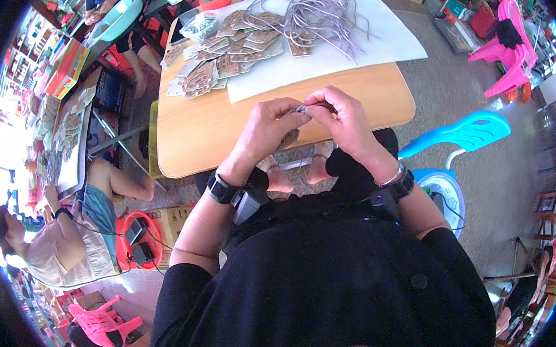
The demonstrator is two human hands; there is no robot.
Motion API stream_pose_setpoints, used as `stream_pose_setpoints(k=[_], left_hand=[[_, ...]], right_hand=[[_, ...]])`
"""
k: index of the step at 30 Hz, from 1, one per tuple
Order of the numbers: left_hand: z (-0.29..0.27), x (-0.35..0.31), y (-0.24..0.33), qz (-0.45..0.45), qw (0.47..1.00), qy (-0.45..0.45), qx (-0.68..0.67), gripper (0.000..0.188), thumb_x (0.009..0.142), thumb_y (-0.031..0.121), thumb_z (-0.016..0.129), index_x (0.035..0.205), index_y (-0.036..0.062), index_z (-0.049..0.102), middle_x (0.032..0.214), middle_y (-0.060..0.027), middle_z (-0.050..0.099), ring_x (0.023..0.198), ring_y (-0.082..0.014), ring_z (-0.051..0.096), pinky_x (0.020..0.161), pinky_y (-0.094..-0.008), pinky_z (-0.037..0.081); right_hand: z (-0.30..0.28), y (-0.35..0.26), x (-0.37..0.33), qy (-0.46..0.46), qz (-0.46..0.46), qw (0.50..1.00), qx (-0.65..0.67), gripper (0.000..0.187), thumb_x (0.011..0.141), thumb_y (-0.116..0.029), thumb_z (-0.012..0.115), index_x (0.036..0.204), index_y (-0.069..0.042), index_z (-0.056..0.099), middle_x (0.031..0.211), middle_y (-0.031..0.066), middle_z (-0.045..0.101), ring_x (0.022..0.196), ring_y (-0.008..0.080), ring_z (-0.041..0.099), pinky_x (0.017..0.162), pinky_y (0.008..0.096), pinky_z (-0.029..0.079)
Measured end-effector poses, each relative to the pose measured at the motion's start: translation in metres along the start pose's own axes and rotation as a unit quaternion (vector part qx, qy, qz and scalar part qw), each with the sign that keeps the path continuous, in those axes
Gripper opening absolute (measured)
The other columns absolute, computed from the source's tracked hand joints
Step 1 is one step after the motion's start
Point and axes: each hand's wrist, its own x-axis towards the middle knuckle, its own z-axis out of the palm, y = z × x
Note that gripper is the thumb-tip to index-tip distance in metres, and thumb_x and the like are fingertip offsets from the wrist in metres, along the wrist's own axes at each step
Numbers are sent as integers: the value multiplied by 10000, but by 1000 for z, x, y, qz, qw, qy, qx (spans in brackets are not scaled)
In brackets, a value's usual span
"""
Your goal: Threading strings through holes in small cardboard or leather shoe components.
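Apparently partway through one small step: pinching a short stretch of thin, twisted grey cord [304, 108] between the fingertips of the bare left hand [265, 126] and the bare right hand [346, 120], just above the near edge of the light wood-coloured, round-cornered desk [204, 133]. Grasping the cord with both grips, thumb pressed against forefinger on each side. Partly covering, below the left hand, a small flat brown piece [288, 138]; cannot tell whether joined to the cord.

Seemingly plenty left, judging by a jumbled pile of flat brown-and-white pieces [237, 44] toward the far left corner, and by a loose tangle of thin grey-purple cords [328, 18] spread over a large white sheet [384, 37] by the far edge. Cannot tell how much of the pile to count as done.

Running roughly left to right along the long axis of the visible stretch of cord, about parallel to the desk's near edge. Cannot make out either free end, so cannot name a leading direction.
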Motion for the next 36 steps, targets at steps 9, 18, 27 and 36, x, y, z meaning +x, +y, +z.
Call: stream_pose_setpoints(k=[9, 18, 27, 36], left_hand=[[9, 2, 7, -11, 996, 80, -29, 191, 840, 135, 638, 970, -6, 631, 801, -24, 620, 654, -73, 562, 570, -230, 453], [-1, -1, 2, -63, 976, -21, -206, 116, 867, 95, 572, 957, 24, 578, 796, -4, 581, 767, -95, 585, 674, -242, 479], [4, 6, -12, 0, 972, 65, -227, 114, 895, 133, 607, 949, 34, 610, 833, 11, 611, 721, -74, 573, 659, -222, 473], [20, 17, -24, 145, 964, 198, -100, 73, 803, 52, 643, 860, 7, 650, 947, -33, 512, 830, -95, 505, 701, -230, 430]], right_hand=[[4, -4, 4, 25, -15, 998, -49, 116, 863, -86, 616, 943, -9, 581, 838, 121, 630, 720, 192, 620, 638, 304, 491], [-1, -4, 9, 27, 4, 999, 34, 88, 875, -64, 608, 940, -7, 595, 821, 83, 643, 728, 144, 614, 652, 284, 490], [12, 5, 3, 19, -7, 1000, -6, 66, 866, -32, 584, 922, 1, 595, 822, 120, 633, 695, 191, 616, 627, 303, 487], [16, -6, 5, 42, 42, 995, -83, 92, 848, -93, 606, 851, -3, 588, 742, 142, 621, 638, 262, 612, 590, 338, 476]])
